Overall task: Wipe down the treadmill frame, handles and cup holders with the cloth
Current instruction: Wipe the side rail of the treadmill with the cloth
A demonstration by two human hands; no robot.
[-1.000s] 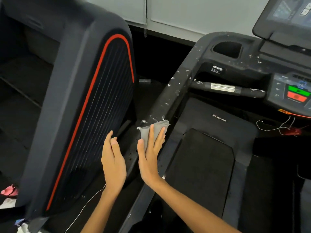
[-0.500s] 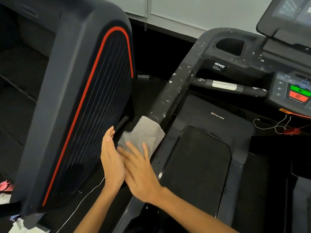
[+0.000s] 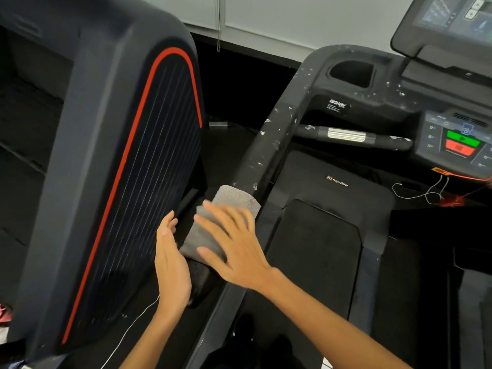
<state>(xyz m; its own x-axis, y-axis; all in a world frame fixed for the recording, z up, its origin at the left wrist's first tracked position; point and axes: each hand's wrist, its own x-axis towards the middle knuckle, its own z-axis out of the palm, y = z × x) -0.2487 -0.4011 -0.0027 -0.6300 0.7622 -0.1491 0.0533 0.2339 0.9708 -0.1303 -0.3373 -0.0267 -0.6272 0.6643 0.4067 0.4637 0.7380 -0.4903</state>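
A grey cloth (image 3: 234,201) lies draped over the lower part of the treadmill's left frame rail (image 3: 269,145), which is black and speckled with white flecks. My right hand (image 3: 234,243) lies flat on the cloth with fingers spread, pressing it onto the rail. My left hand (image 3: 170,254) stands edge-on just left of the cloth, fingers straight, touching its lower left side. Further up are the cup holder (image 3: 351,71) and the horizontal handle (image 3: 346,134) with a silver sensor band.
The tall black side panel with a red stripe (image 3: 127,161) of a neighbouring machine stands close on the left. The console (image 3: 458,139) with green and red buttons is at the right. The treadmill belt (image 3: 314,257) lies below it. A thin white cord (image 3: 130,331) hangs near my left forearm.
My right hand slid down and left along the rail, and the cloth went from bunched under the fingers to spread over the rail. My left hand stayed beside it.
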